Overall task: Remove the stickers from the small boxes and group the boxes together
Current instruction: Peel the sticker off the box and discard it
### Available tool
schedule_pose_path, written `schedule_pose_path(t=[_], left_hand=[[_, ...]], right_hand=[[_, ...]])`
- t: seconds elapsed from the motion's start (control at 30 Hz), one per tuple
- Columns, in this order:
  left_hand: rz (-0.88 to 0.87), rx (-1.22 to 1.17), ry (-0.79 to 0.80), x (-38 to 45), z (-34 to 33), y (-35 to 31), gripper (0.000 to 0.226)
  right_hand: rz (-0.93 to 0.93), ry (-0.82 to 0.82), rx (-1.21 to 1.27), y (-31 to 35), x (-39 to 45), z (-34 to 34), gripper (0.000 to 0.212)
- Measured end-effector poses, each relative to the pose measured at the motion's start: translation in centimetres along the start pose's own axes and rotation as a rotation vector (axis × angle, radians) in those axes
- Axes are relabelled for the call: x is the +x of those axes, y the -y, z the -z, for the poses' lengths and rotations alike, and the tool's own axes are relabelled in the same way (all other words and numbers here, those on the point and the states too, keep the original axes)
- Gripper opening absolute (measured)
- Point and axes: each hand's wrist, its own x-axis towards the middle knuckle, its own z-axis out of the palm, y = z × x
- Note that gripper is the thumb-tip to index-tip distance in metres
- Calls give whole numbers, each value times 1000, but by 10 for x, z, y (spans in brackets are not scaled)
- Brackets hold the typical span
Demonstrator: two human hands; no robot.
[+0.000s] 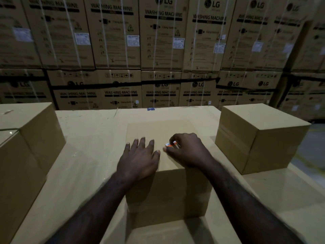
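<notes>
A: What is standing at the back?

B: A wall of stacked washing machine cartons [161, 50] is filling the background, strapped with white bands.

A: And the work surface?

B: A broad cardboard platform [84, 155] is carrying the small boxes. One box on the left [33, 131] is sitting at the platform's left edge, with another box in front of it [15, 173]; a box on the right [258, 138] is standing well apart from them. The centre box [161, 173] is sitting between the two sides, directly under both hands.

A: Report the left hand.

B: The left hand [139, 157] is lying palm down on the top face of the centre box, fingers straight and spread, gripping nothing.

A: Report the right hand.

B: The right hand [188, 148] is resting on the same top face, fingers curled, thumb and fingertips pinching an orange-and-white sticker [171, 144]. Whether the sticker is partly adhering to the box cannot be told.
</notes>
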Motion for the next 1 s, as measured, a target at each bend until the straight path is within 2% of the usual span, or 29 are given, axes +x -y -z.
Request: schedule_pose_path(t=[0.2, 0.47, 0.57, 0.67, 0.77, 0.87, 1.0], left_hand=[[8, -4, -2, -4, 2, -2, 62], [7, -10, 7, -6, 3, -2, 63], [5, -5, 5, -6, 3, -2, 63], [7, -14, 8, -8, 5, -2, 63], [0, -25, 5, -10, 6, -3, 62], [-5, -31, 0, -10, 6, -3, 62], [-4, -30, 6, -11, 7, -4, 62]], right_hand=[[19, -65, -21, 6, -1, -1, 35], [186, -165, -136, 11, -4, -4, 24], [192, -165, -169, 11, -3, -6, 23], [111, -233, -51, 9, -2, -3, 17], [-34, -374, 259, 1, 2, 3, 18], [-102, -295, 424, -9, 4, 10, 21], [9, -22, 516, -12, -4, 15, 21]])
